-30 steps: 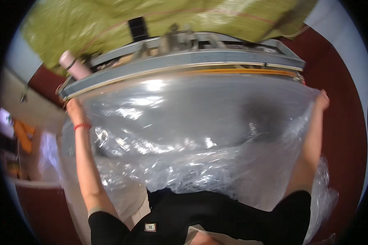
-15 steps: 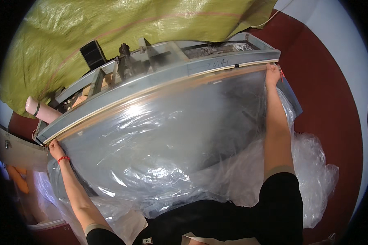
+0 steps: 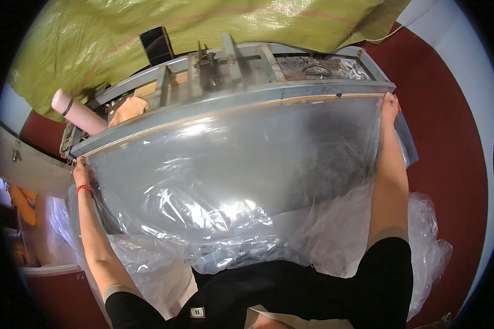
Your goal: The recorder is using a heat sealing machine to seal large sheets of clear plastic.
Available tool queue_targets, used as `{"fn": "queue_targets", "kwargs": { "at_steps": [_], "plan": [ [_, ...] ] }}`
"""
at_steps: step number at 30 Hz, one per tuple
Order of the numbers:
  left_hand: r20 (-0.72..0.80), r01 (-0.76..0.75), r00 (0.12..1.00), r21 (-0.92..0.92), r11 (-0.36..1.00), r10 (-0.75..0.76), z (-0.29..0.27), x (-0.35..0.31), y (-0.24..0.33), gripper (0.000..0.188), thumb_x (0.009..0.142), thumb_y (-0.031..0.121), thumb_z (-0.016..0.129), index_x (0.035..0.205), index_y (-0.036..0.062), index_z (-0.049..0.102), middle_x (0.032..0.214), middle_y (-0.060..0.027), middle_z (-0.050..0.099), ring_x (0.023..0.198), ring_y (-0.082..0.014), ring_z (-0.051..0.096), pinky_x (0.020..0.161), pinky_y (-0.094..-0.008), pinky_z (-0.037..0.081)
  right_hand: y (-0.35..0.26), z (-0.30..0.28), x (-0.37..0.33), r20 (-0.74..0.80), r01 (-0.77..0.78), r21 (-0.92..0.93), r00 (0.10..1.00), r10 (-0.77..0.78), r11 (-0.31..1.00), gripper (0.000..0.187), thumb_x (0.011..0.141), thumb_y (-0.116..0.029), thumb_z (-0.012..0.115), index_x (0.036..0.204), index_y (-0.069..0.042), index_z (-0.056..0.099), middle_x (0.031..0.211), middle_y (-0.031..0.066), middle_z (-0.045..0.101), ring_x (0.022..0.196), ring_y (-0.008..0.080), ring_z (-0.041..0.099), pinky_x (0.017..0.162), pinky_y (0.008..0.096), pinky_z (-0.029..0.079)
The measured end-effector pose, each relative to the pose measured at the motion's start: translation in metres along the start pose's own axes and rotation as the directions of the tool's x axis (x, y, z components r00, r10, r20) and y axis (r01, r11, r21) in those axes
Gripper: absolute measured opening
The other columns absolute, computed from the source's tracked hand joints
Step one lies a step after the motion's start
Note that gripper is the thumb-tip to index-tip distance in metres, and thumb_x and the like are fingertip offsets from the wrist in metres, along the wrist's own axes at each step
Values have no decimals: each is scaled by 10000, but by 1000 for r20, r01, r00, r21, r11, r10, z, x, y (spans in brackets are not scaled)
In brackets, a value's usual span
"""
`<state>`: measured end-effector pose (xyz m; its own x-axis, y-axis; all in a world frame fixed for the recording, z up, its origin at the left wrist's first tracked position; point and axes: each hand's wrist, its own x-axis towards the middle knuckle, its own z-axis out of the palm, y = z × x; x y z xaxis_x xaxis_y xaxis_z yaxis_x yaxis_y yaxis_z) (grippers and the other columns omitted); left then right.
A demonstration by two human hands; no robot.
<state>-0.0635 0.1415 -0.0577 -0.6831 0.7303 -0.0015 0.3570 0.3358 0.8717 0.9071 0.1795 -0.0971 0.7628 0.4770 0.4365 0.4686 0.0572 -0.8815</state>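
Observation:
A wide sheet of clear plastic film is spread in front of me, its far edge running along the pale strip on the front of a long grey metal frame. My left hand, with a red beaded bracelet above it, is closed on the film's corner at the frame's left end. At the right end, my right hand pinches the other corner, close against the frame. Both arms are stretched forward. The near part of the film falls in shiny folds towards my body.
Inside the frame stand metal brackets and an orange cloth. A pink bottle leans at its left, and a dark phone rests behind. A yellow-green woven sheet covers the back. Crumpled film bulges at the right.
The film's far edge has come up closer to the frame's strip, narrowing the brownish band between them. Both hands keep their corners. The view has shifted, so the frame sits further right.

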Motion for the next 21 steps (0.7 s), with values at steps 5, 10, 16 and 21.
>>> {"fn": "queue_targets", "kwargs": {
  "at_steps": [5, 10, 16, 21],
  "plan": [
    [28, -192, 979, 472, 861, 203, -68, -7, -20, 432, 850, 448, 448, 663, 71, 545, 542, 4, 456, 529, -83, 464, 446, -223, 333, -31, -37, -18, 167, 475, -155, 877, -451, 866, 217, 754, -205, 636, 833, -4, 618, 720, 38, 593, 663, 112, 546, 624, 239, 443],
    [306, -249, 915, -88, 964, 265, -35, -127, 51, 192, 834, 274, 531, 743, 109, 568, 613, 103, 393, 544, -7, 326, 455, -179, 239, -53, -174, -16, 40, 178, -747, 974, -224, 640, 381, 797, -375, 475, 827, -35, 644, 746, 91, 633, 676, 222, 579, 653, 321, 451],
    [549, -138, 753, -408, 903, 363, -1, -242, 120, 108, 783, 205, 604, 750, 121, 544, 564, 113, 384, 483, 6, 298, 426, -173, 196, -128, -217, -55, -496, -276, -716, 848, -188, 642, 397, 736, -225, 513, 1098, -68, 553, 1084, 141, 563, 979, 305, 544, 839, 407, 422],
    [623, -111, 678, -438, 892, 390, -10, -289, 151, 135, 783, 186, 623, 759, 103, 520, 554, 83, 418, 454, -7, 331, 404, -166, 242, -245, -77, -129, 193, 315, -8, 932, -308, 949, 256, 826, -197, 548, 1039, -59, 575, 1003, 83, 589, 926, 157, 550, 814, 273, 417]
  ]
}}
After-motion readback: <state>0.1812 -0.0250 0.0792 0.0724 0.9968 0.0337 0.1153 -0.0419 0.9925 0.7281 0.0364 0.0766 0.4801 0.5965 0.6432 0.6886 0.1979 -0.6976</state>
